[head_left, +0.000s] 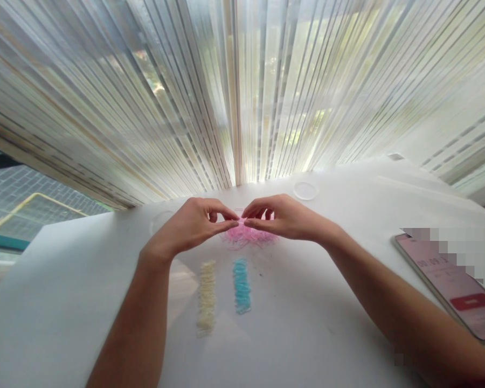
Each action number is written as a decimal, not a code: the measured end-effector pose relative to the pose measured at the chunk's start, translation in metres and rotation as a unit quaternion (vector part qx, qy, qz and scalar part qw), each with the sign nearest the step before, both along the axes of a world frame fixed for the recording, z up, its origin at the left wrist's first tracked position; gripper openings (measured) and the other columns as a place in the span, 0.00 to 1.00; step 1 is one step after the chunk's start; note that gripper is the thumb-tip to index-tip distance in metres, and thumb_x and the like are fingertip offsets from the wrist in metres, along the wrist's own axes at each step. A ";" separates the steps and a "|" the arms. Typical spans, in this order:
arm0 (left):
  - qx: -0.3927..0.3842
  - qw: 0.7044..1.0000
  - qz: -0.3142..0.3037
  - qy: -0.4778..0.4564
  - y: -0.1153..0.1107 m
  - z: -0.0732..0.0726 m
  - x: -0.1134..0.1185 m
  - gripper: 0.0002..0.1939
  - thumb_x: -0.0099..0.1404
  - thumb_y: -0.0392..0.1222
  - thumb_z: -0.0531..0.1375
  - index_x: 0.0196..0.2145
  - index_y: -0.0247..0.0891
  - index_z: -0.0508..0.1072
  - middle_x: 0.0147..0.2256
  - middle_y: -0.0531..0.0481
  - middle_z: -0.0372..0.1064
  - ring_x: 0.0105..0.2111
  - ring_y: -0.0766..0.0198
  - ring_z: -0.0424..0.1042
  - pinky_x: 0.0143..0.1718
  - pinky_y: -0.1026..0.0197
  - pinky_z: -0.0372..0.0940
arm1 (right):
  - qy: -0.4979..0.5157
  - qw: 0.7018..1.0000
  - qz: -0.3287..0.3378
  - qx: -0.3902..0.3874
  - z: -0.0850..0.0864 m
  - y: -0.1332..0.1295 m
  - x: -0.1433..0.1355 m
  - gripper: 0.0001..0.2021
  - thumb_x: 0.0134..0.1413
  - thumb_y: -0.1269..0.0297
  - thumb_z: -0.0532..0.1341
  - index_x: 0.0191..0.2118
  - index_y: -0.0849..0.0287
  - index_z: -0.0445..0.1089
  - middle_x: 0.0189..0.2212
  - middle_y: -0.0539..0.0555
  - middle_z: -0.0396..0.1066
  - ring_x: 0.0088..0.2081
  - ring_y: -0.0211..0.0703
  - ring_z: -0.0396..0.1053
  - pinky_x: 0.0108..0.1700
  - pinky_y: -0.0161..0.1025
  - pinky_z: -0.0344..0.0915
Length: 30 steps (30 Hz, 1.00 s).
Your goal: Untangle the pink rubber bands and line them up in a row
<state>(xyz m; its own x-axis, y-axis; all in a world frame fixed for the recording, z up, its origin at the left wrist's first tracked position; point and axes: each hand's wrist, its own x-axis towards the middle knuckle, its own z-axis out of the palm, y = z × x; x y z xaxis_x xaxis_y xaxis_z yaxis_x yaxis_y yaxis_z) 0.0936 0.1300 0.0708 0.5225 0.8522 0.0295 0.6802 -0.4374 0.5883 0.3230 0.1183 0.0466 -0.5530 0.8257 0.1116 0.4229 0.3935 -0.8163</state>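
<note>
On my feed, the pink pile (248, 236) lies on the table (291, 323) just by the fingers, strands pointing every way. Left hand (192, 223) and right hand (286, 218) look equally near, fingers pinched; I cannot tell whether they grip a strand. The blue row (241, 286) lies nearer the camera.

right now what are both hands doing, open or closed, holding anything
Left hand: pinched nearly closed over the pink pile; anything held can't be told.
Right hand: also pinched, its fingertips close to the left's; anything held can't be told.
</note>
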 end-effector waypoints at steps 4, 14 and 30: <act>0.051 0.998 -0.003 -0.035 -0.001 0.002 0.004 0.12 0.63 0.52 0.65 0.36 0.42 0.82 0.28 0.53 0.75 0.25 0.68 0.64 0.28 0.65 0.61 | 0.017 0.999 -0.030 0.027 0.002 0.000 0.000 0.09 0.60 0.61 0.63 0.38 0.59 0.78 0.30 0.51 0.78 0.31 0.37 0.72 0.35 0.34 0.65; 0.108 0.981 0.032 0.158 -0.001 -0.041 0.036 0.17 0.67 0.50 0.60 0.50 0.42 0.77 0.46 0.47 0.75 0.41 0.57 0.74 0.41 0.59 0.67 | 0.028 0.989 -0.116 0.091 0.002 0.011 0.022 0.05 0.55 0.65 0.64 0.33 0.60 0.77 0.27 0.51 0.76 0.30 0.37 0.71 0.34 0.35 0.66; 0.035 0.993 0.052 0.096 0.011 -0.033 0.020 0.12 0.66 0.46 0.59 0.43 0.42 0.80 0.39 0.51 0.80 0.33 0.61 0.74 0.35 0.60 0.65 | 0.042 0.985 -0.129 0.106 0.012 0.010 0.033 0.04 0.54 0.67 0.64 0.33 0.61 0.77 0.28 0.50 0.76 0.31 0.37 0.71 0.34 0.36 0.66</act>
